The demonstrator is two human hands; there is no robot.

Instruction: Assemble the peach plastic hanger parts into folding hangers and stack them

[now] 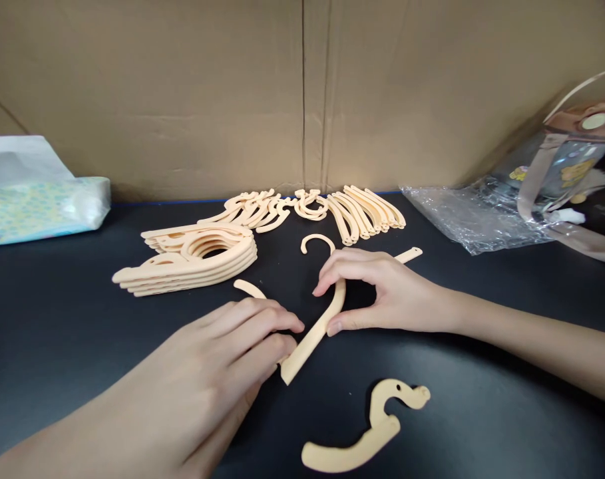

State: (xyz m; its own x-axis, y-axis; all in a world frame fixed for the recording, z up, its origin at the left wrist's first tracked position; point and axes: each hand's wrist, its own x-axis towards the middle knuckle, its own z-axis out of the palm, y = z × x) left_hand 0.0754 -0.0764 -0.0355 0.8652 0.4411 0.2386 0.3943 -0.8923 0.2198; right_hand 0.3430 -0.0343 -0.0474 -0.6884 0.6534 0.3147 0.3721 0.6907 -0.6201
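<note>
Grasping a cream hooked pc, the hands meet mid-table. Its angled lower end is just beside the L hand's bent fingertips; that hand, palm down, reaches in from lower left, w/ its exact grip hidden. A curved strip pokes out behind its knuckles. Nearby at lower right, a loose S-shaped pc lies flat, apart from both hands, w/ a stretch of black tabletop btwn it & the R forearm. The R hand comes in from the right, thumb & fingers bent around the hooked pc's stem; the open hook curves up past them. A holed bar end shows beyond the R hand. Farther back: L, stacked hanger pcs; ctr, small curved pcs; R of ctr, a row of arm pcs. Packet far L, clear plastic & strapped bag far R, cardboard wall behind.
</note>
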